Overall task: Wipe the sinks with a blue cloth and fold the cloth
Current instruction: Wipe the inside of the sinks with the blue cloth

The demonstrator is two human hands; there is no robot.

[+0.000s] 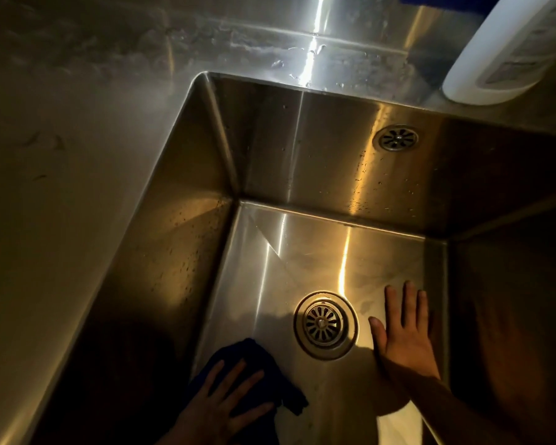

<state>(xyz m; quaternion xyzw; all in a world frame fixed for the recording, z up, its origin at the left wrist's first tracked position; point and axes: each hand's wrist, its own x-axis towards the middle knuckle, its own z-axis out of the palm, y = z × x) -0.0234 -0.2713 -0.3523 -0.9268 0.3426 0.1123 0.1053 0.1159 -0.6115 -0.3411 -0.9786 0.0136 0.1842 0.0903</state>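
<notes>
A deep stainless steel sink fills the view, with a round drain in its floor. The dark blue cloth lies bunched on the sink floor at the near left corner. My left hand presses flat on the cloth with fingers spread and straight. My right hand lies flat on the bare sink floor just right of the drain, fingers straight, holding nothing.
An overflow grille sits high on the back wall. A white plastic bottle stands on the wet counter at the back right. A steel backsplash rises behind. The sink's right wall is in deep shadow.
</notes>
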